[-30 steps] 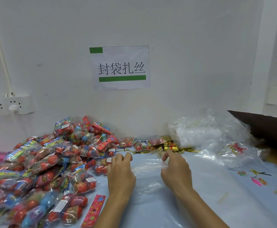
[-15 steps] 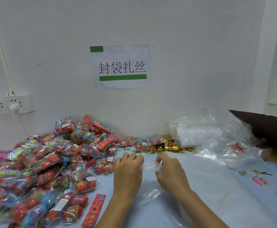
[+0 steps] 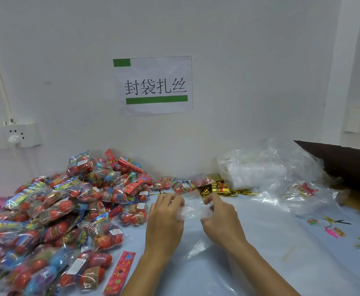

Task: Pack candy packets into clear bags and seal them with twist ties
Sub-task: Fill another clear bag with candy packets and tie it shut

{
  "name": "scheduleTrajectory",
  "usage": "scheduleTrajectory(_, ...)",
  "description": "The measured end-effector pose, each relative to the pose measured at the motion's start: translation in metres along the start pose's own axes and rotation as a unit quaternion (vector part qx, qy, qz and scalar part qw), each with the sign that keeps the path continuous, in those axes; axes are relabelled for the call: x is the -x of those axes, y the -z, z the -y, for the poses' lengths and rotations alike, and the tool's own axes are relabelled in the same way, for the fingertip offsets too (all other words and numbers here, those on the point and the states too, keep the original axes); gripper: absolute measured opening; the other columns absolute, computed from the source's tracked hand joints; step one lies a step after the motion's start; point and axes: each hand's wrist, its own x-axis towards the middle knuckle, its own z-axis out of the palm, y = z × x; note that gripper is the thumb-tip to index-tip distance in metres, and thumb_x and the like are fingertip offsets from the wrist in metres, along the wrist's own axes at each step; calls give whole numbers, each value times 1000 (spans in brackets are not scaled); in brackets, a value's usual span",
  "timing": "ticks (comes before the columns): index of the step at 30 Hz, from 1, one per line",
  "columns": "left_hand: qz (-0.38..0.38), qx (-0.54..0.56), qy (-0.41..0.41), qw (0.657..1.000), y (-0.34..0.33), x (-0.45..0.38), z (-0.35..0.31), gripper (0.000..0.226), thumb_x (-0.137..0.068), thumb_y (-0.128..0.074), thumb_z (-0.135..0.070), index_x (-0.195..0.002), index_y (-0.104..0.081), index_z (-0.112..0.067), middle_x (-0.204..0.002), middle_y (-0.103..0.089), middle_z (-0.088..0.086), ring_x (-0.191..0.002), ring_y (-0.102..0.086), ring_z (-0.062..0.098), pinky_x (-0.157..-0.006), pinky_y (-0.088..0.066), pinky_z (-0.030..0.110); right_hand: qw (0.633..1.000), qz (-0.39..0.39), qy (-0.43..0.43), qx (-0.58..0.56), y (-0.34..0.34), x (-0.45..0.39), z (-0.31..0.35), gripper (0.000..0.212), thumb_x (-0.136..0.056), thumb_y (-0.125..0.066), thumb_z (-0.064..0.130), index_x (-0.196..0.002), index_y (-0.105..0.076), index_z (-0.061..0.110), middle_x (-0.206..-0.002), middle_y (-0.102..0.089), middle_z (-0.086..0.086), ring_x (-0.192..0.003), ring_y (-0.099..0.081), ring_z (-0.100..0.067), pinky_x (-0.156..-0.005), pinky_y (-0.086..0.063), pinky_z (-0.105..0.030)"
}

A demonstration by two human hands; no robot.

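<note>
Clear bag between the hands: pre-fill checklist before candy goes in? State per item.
1. Both hands on the clear bag: ok, left hand and right hand each pinch its top edge.
2. Bag mouth opened: cannot tell, the film is bunched between the fingers.
3. Bag empty: ok, no candy shows through the film.
4. Candy within reach: ok, the candy packet pile lies just left of the left hand.
5. Ties at hand: ok, gold twist ties lie just beyond the right hand.
6. Spare bags: ok, bag stack sits by the wall.
</note>
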Motion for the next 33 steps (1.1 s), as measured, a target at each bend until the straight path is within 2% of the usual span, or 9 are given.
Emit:
scheduleTrajectory(4,5,-24,-14,1000,0,0,0,29,-69,-78,4,-87,-65,-15,-91,-65,-2,-88,-57,23,-74,-48,34,999,-4,25,-35,-1,1,1,31,-83,-62,8,-100,-51,31,-74,-56,1,-60,-49,-14,-52,-40,-28)
scheduleTrajectory(10,-56,-26,6,998,3,-1,-4,41,-54,-79,15,-80,-64,-14,-73,-63,-1,-68,-58,23,-58,-48,34,999,-19,-26,41,0,3,4,23,-84,-62,22,-97,-48,35,-80,-58,5,-64,-51,-10,-48,-29,-26)
scheduleTrajectory(14,-50,-12,14,999,5,0,-7,44,-50,-77,15,-79,-61,-15,-68,-56,-3,-62,-54,24,-53,-45,34,998,16,-45,37,-2,3,6,24,-83,-59,21,-98,-46,35,-81,-54,6,-65,-49,-10,-48,-29,-25)
scheduleTrajectory(17,-23,8,42,999,1,1,-2,43,-64,-72,11,-96,-63,-17,-77,-54,-5,-72,-54,22,-64,-39,28,999,15,-12,25,-1,3,4,30,-82,-60,20,-103,-46,37,-83,-57,2,-67,-51,-12,-50,-31,-25)
scheduleTrajectory(19,-13,8,44,999,-2,0,0,44,-74,-69,6,-109,-61,-19,-85,-60,-2,-79,-52,18,-70,-36,25,999,-6,28,18,0,4,4,35,-82,-64,21,-109,-48,36,-89,-59,7,-78,-55,-14,-58,-38,-27)
scheduleTrajectory(21,0,13,46,999,-3,0,0,43,-80,-66,1,-116,-59,-22,-90,-63,-1,-82,-52,17,-71,-35,24,997,-37,60,17,0,5,5,35,-83,-65,24,-112,-49,36,-92,-59,12,-85,-54,-13,-62,-38,-28)
scheduleTrajectory(25,22,16,60,998,-2,-1,2,29,-86,-59,0,-104,-59,-22,-84,-65,0,-74,-55,18,-58,-32,24,995,-58,66,44,2,6,7,27,-83,-61,24,-106,-53,35,-76,-58,8,-70,-53,-16,-54,-37,-27)
scheduleTrajectory(28,-1,30,81,996,-2,-2,2,28,-85,-60,4,-101,-63,-19,-78,-66,-1,-64,-47,12,-47,-23,12,995,-57,39,67,1,5,6,24,-86,-59,22,-107,-55,33,-79,-58,5,-70,-51,-18,-50,-32,-25)
scheduleTrajectory(33,15,92,117,989,-6,-4,7,36,-82,-68,-1,-108,-60,-24,-80,-56,-12,-68,-51,9,-51,-31,8,997,-52,-16,55,0,3,2,25,-87,-60,18,-108,-56,33,-81,-56,7,-66,-50,-8,-47,-31,-21)
